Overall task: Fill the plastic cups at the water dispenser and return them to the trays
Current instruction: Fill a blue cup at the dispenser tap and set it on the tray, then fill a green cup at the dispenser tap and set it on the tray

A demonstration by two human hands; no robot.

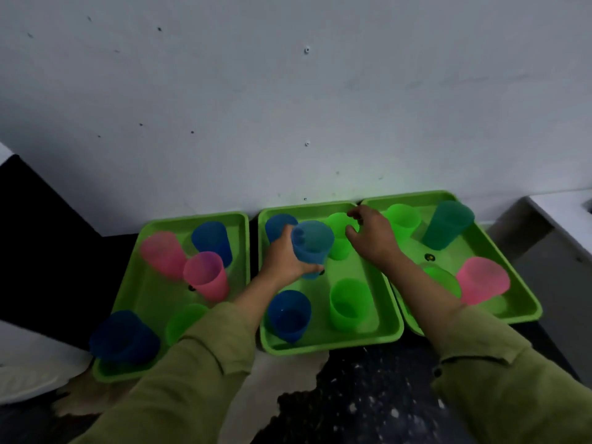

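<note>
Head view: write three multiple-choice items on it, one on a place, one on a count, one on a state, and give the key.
1. The blue cup held by the left hand is over which tray?
A. the one on the left
B. the middle tray
C. the one on the right

2. How many pink cups stand in the left tray?
A. none
B. two
C. four

3. What is the left hand doing?
A. lying flat on the wall
B. hanging empty
C. gripping the blue cup

Key: 1 B, the cup sits above the middle tray's centre. 2 B, two pink cups stand side by side there. 3 C, the hand wraps round the cup's side.
</note>
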